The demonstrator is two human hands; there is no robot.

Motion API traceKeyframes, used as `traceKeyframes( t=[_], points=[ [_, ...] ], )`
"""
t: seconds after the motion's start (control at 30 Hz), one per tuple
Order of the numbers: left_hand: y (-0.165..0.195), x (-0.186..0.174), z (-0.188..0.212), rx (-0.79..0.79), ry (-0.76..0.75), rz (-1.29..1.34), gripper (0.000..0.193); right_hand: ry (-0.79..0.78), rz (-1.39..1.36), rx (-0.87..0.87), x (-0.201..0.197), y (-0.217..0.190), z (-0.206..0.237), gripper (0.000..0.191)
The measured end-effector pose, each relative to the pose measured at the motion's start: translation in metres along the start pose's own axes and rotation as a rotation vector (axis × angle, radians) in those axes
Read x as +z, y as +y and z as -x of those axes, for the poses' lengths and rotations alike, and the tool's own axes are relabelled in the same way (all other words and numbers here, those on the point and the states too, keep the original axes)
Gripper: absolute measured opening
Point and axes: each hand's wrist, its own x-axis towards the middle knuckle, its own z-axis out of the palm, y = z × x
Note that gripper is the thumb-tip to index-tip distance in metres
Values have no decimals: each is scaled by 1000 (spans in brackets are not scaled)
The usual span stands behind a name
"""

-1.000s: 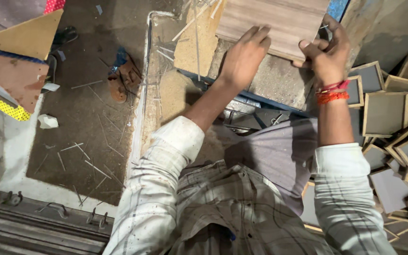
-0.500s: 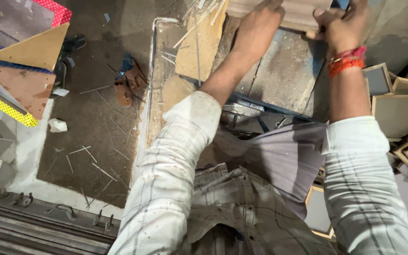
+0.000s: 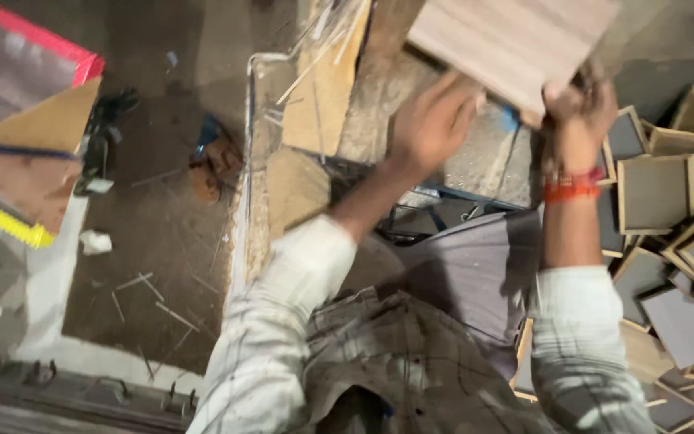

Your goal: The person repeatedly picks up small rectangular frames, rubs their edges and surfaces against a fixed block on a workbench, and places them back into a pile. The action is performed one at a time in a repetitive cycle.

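The right hand (image 3: 580,112) is clenched on the near corner of a pale wooden board (image 3: 516,40), fingers wrapped over its edge, while the left hand (image 3: 431,120) lies open and flat just under the board's lower edge (whether it presses the wood is blurred). The board is held tilted above the far side of a dusty workbench (image 3: 483,157). Orange bands circle the right wrist. A heap of small grey framed panels (image 3: 656,193) lies beside the bench's right edge.
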Motion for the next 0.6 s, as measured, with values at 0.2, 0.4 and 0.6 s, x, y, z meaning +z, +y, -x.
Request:
traceKeyframes(
  t=[0.2,0.4,0.6],
  points=[
    [28,21,51,-1135,-70,1176,46,11,-278,53,-110,7,97,49],
    [47,54,74,-984,-487,1360,42,320,-556,165,-186,-2,172,43],
    [87,76,80,-969,-872,1061,42,659,-156,-57,-300,-66,168,14]
  ],
)
